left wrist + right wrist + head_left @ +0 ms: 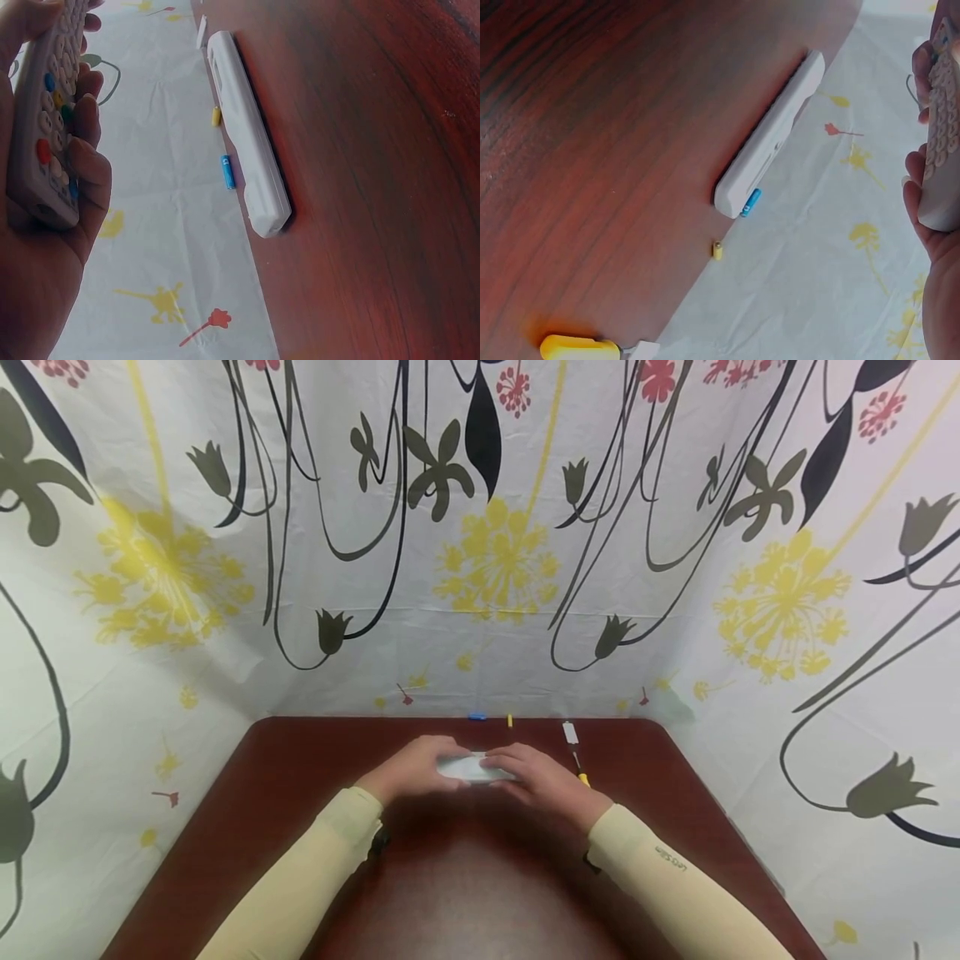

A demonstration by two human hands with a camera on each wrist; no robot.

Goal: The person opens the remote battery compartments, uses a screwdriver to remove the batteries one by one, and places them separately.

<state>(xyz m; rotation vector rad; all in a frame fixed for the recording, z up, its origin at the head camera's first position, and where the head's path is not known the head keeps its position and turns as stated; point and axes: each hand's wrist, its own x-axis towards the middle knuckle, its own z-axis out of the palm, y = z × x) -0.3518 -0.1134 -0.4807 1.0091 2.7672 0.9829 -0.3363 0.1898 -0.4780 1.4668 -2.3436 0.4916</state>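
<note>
Between my two hands, a white remote control (468, 767) is held level above the table, seen nearly edge-on from the head. My left hand (420, 767) grips one end, its fingers curled round the edge. The other end lies in my right hand (551, 781), with fingers under its side. Rows of buttons, some coloured, show on the remote (54, 120) in the left wrist view. A second long white casing (251, 135) lies on the table beyond the hands, possibly another remote lying face down; the head view hides it behind the held one.
Near the table's far edge lie a blue battery (477, 717) and a small yellow battery (510, 721). To the right are a flat white piece (571, 732) and a yellow-handled screwdriver (582, 777). Flower-patterned cloth (487, 660) hangs round the dark red table (480, 893).
</note>
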